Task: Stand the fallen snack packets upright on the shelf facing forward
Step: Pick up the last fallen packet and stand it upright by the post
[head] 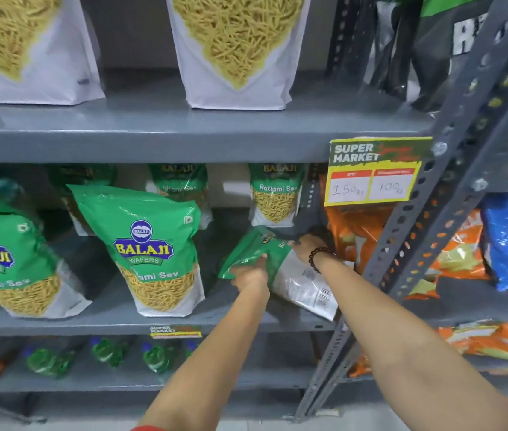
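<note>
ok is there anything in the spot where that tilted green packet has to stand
Nothing visible. Both hands, left hand and right hand, already hold the tilted packet, and the shelf under it, between the upright packet and the orange bags, looks bare.

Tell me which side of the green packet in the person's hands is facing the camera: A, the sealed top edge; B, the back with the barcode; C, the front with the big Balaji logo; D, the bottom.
B: the fallen packet, gripped by the left hand and right hand, lies tilted with its white printed panel and barcode toward the camera.
</note>
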Demonstrator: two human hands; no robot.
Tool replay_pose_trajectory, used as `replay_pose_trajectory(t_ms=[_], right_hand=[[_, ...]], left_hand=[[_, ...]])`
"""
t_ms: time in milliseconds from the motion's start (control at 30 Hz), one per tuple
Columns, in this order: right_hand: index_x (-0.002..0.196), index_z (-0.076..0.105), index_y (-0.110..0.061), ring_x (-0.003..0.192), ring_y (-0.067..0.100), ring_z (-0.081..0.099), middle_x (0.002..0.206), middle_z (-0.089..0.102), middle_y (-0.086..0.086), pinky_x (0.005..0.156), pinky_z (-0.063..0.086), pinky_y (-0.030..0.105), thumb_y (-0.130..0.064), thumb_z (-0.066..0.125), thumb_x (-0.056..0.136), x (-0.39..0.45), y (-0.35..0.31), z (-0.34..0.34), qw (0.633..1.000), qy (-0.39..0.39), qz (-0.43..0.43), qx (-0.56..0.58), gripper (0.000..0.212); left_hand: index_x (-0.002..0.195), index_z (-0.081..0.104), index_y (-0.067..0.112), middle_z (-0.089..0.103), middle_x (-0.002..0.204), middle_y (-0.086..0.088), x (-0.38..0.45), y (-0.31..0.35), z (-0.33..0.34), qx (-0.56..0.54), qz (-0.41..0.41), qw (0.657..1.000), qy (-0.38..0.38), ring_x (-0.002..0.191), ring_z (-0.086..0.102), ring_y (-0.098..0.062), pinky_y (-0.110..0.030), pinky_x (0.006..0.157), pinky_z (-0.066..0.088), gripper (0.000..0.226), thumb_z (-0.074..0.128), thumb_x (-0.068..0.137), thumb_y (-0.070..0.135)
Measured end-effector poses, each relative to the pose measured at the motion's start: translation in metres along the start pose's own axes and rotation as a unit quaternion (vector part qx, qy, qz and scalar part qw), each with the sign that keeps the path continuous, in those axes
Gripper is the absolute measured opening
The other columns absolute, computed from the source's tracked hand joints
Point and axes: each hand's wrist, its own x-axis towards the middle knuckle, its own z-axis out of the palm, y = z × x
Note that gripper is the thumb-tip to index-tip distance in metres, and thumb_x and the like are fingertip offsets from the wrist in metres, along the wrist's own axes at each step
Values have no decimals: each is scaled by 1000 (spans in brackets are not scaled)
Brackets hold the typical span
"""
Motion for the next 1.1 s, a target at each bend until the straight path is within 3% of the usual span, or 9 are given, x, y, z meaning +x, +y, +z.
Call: replay_pose_trajectory(t_ms=[233, 300, 367, 467, 600, 800, 867, 1000, 1100], right_hand=[[102, 65, 8, 112, 39, 60, 119, 64, 27, 89, 50, 39, -8, 44, 91, -10, 0, -12, 986, 122, 32, 112, 28], [81, 67, 1, 106, 37, 62, 111, 67, 26, 81, 49, 36, -6, 45, 88, -19, -2, -17, 970, 152, 40, 186, 24], [64, 62, -7, 95, 35, 64, 98, 69, 24, 70, 44, 30, -6, 48, 84, -28, -5, -21, 943, 188, 47, 270, 25], [79, 74, -5, 81, 31, 62, 93, 72, 17, 63, 47, 25, 0, 48, 82, -40, -10, -21, 878, 241, 33, 412, 27], [66, 66, -18, 74, 19, 52, 77, 64, -1, 42, 35, 2, 9, 42, 79, -49, -11, -12, 804, 270, 27, 529, 39], [111, 61, -1, 106, 28, 60, 114, 65, 15, 79, 40, 22, 2, 50, 85, -59, -8, -2, 837, 241, 78, 485, 28], [115, 56, 0, 108, 30, 61, 117, 64, 17, 76, 38, 22, 3, 47, 86, -66, -8, -1, 843, 259, 87, 463, 30], [111, 56, -1, 101, 30, 63, 107, 68, 17, 75, 41, 21, -1, 51, 85, -78, -18, 10, 875, 235, 20, 423, 27], [126, 50, -8, 101, 24, 61, 106, 64, 11, 78, 47, 21, -9, 62, 76, -75, -22, 18, 887, 126, -37, 442, 52]], left_hand=[[143, 19, -4, 33, 147, -26, -14, 17, -5, -131, 7, 989, 64, 132, 40, -40, -42, 105, 36, 90, 68, 81, 38], [139, 25, -5, 38, 144, -26, -23, 25, -7, -149, 48, 984, 91, 128, 45, -41, -43, 101, 40, 82, 66, 83, 39], [132, 33, -4, 45, 139, -25, -33, 36, -10, -155, 116, 975, 112, 123, 50, -39, -42, 96, 42, 71, 63, 85, 40], [124, 41, 2, 54, 130, -17, -45, 57, -12, -173, 211, 956, 109, 117, 55, -33, -38, 93, 42, 60, 59, 86, 45], [118, 46, 5, 59, 121, -15, -44, 77, -14, -126, 333, 932, 69, 114, 57, -30, -36, 92, 41, 52, 58, 87, 45], [114, 52, 5, 60, 110, -11, -34, 73, -25, -127, 365, 922, -6, 108, 54, -25, -35, 99, 37, 46, 62, 86, 40], [117, 56, 9, 61, 103, -1, -41, 77, -27, -183, 323, 927, -56, 105, 51, -21, -32, 100, 37, 53, 51, 87, 53], [140, 41, 18, 46, 145, -5, -34, 75, -30, -206, 237, 933, -174, 136, 40, -25, -43, 117, 28, 75, 28, 86, 69], [136, 46, 15, 48, 143, -7, -19, 60, -30, -135, 200, 961, -138, 130, 47, -26, -45, 114, 33, 94, 27, 73, 83]])
